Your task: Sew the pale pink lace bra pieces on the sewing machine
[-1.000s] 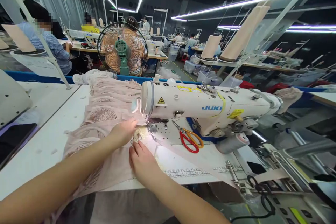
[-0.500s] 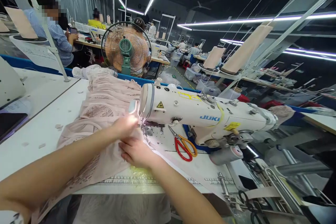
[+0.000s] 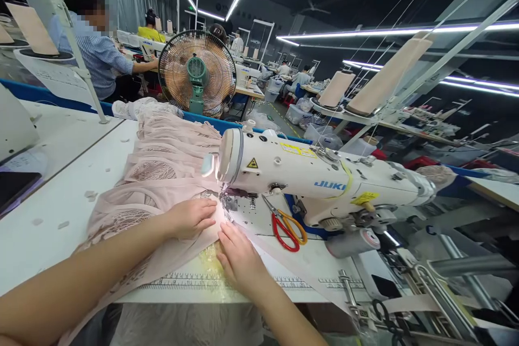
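Pink fabric (image 3: 174, 259): spread on white table (image 3: 111, 155), left of sewing machine (image 3: 284, 165), reaching its needle end
Left hand (image 3: 190, 218): palm-down on fabric, fingers loosely spread, clasping nothing
Right hand (image 3: 242, 257): fingers extended at fabric's edge; cannot tell whether pinching

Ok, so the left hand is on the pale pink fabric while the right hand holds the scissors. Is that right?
No, the right hand does not hold the scissors: in the head view they lie on the white table, apart from it. The left hand is on the pale pink fabric, as you say.
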Action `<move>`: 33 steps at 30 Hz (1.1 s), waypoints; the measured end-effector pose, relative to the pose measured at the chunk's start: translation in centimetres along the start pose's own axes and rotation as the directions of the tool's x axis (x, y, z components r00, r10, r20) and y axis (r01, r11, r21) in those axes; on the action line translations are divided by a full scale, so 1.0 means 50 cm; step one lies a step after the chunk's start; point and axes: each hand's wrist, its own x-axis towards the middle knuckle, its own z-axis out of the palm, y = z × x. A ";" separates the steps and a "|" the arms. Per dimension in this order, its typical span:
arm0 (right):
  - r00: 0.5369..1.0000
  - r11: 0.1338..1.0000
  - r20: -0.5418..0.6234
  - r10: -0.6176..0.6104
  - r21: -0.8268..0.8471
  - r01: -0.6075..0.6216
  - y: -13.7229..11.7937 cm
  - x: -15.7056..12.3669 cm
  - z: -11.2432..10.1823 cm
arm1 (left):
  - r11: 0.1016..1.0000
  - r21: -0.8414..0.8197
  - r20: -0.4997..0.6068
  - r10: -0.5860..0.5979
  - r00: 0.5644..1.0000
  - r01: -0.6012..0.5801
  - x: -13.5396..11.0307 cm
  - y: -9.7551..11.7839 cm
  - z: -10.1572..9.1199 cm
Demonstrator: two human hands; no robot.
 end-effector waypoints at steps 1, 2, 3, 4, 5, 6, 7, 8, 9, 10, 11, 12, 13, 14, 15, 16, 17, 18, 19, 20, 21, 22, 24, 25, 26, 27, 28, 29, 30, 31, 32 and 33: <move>1.000 1.000 -0.004 0.015 -0.015 -0.016 0.002 -0.006 0.002 | 1.000 0.005 -0.008 0.001 1.000 -0.001 0.002 0.001 -0.001; 1.000 0.999 -0.010 0.028 -0.025 -0.028 0.003 -0.010 0.004 | 1.000 0.010 -0.014 0.001 1.000 -0.001 0.005 0.001 -0.003; 0.999 0.999 -0.018 0.037 -0.032 -0.038 0.004 -0.012 0.007 | 1.000 0.017 -0.017 0.000 1.000 0.001 0.006 0.002 -0.004; 0.999 0.998 -0.026 0.045 -0.037 -0.046 0.004 -0.014 0.010 | 1.000 0.024 -0.017 -0.004 1.000 0.004 0.008 0.002 -0.004; 0.998 0.998 -0.034 0.051 -0.041 -0.052 0.005 -0.015 0.013 | 0.999 0.031 -0.016 -0.009 1.000 0.009 0.010 0.001 -0.004; 0.998 0.997 -0.042 0.055 -0.044 -0.057 0.005 -0.015 0.016 | 0.999 0.037 -0.013 -0.013 1.000 0.013 0.012 0.000 -0.003; 0.997 0.997 -0.049 0.058 -0.047 -0.060 0.005 -0.016 0.018 | 0.999 0.041 -0.010 -0.013 1.000 0.014 0.013 -0.002 -0.001; 0.997 0.997 -0.053 0.058 -0.051 -0.061 0.005 -0.016 0.019 | 0.999 0.045 -0.012 -0.014 1.000 0.014 0.014 -0.004 0.001; 0.997 0.997 -0.055 0.056 -0.054 -0.059 0.005 -0.017 0.020 | 0.999 0.048 -0.015 -0.011 1.000 0.012 0.016 -0.005 0.002; 0.997 0.997 -0.054 0.054 -0.057 -0.058 0.005 -0.017 0.021 | 0.999 0.051 -0.017 -0.009 1.000 0.010 0.017 -0.007 0.004; 0.997 0.997 -0.050 0.054 -0.059 -0.057 0.005 -0.017 0.021 | 0.998 0.055 -0.018 -0.008 1.000 0.009 0.018 -0.008 0.004; 0.997 0.996 -0.045 0.055 -0.061 -0.058 0.005 -0.017 0.020 | 0.998 0.059 -0.015 -0.008 1.000 0.009 0.020 -0.009 0.004; 0.998 0.996 -0.039 0.058 -0.061 -0.060 0.005 -0.016 0.019 | 0.998 0.063 -0.008 -0.008 1.000 0.009 0.022 -0.009 0.003; 0.998 0.996 -0.033 0.062 -0.060 -0.064 0.005 -0.016 0.018 | 0.998 0.066 0.002 -0.006 1.000 0.006 0.024 -0.008 0.001; 0.997 0.996 -0.027 0.067 -0.059 -0.068 0.004 -0.016 0.017 | 0.998 0.068 0.013 -0.002 1.000 0.001 0.026 -0.007 -0.001; 0.997 0.996 -0.023 0.072 -0.058 -0.073 0.004 -0.015 0.017 | 0.998 0.070 0.019 0.005 1.000 -0.007 0.028 -0.006 -0.003; 0.997 0.995 -0.020 0.076 -0.058 -0.077 0.003 -0.015 0.016 | 0.997 0.070 0.024 0.015 1.000 -0.016 0.030 -0.004 -0.004; 0.996 0.995 -0.021 0.082 -0.060 -0.083 0.003 -0.015 0.016 | 0.997 0.071 0.027 0.023 0.999 -0.025 0.032 -0.003 -0.006; 0.996 0.994 -0.024 0.087 -0.061 -0.089 0.002 -0.016 0.016 | 0.997 0.072 0.031 0.029 0.999 -0.031 0.033 -0.002 -0.007; 0.995 0.994 -0.027 0.093 -0.063 -0.094 0.002 -0.016 0.016 | 0.997 0.074 0.036 0.031 0.999 -0.033 0.034 -0.002 -0.007; 0.995 0.993 -0.029 0.097 -0.064 -0.099 0.001 -0.016 0.016 | 0.996 0.079 0.042 0.030 0.999 -0.034 0.035 -0.001 -0.007; 0.995 0.993 -0.029 0.100 -0.065 -0.102 0.001 -0.016 0.015 | 0.996 0.086 0.046 0.028 0.999 -0.032 0.035 -0.001 -0.007; 0.994 0.992 -0.018 0.105 -0.069 -0.106 0.000 -0.016 0.013 | 0.994 0.102 0.047 0.024 0.999 -0.029 0.036 -0.001 -0.005; 0.994 0.992 -0.011 0.107 -0.071 -0.108 -0.001 -0.015 0.012 | 0.993 0.112 0.042 0.023 0.999 -0.028 0.036 -0.001 -0.004; 0.994 0.991 -0.006 0.109 -0.071 -0.110 -0.001 -0.015 0.011 | 0.992 0.120 0.036 0.021 0.999 -0.026 0.036 -0.001 -0.004; 0.994 0.991 -0.002 0.111 -0.071 -0.111 -0.001 -0.015 0.010 | 0.992 0.128 0.030 0.020 0.999 -0.023 0.037 -0.001 -0.003; 0.994 0.991 0.000 0.112 -0.070 -0.112 0.000 -0.014 0.009 | 0.991 0.136 0.024 0.018 1.000 -0.021 0.038 -0.001 -0.002; 0.994 0.991 0.000 0.113 -0.069 -0.113 0.000 -0.014 0.009 | 0.990 0.143 0.019 0.016 1.000 -0.019 0.039 -0.001 -0.002; 0.994 0.991 -0.001 0.112 -0.068 -0.112 0.001 -0.014 0.009 | 0.989 0.148 0.017 0.015 1.000 -0.017 0.040 -0.001 -0.002; 0.994 0.992 -0.005 0.111 -0.067 -0.111 0.001 -0.015 0.010 | 0.988 0.152 0.017 0.012 1.000 -0.015 0.042 -0.001 -0.003; 0.994 0.992 -0.011 0.109 -0.067 -0.110 0.002 -0.015 0.011 | 0.988 0.154 0.018 0.008 1.000 -0.010 0.044 -0.002 -0.005; 0.994 0.992 -0.017 0.108 -0.066 -0.109 0.002 -0.016 0.011 | 0.988 0.154 0.023 0.002 1.000 -0.006 0.047 -0.003 -0.007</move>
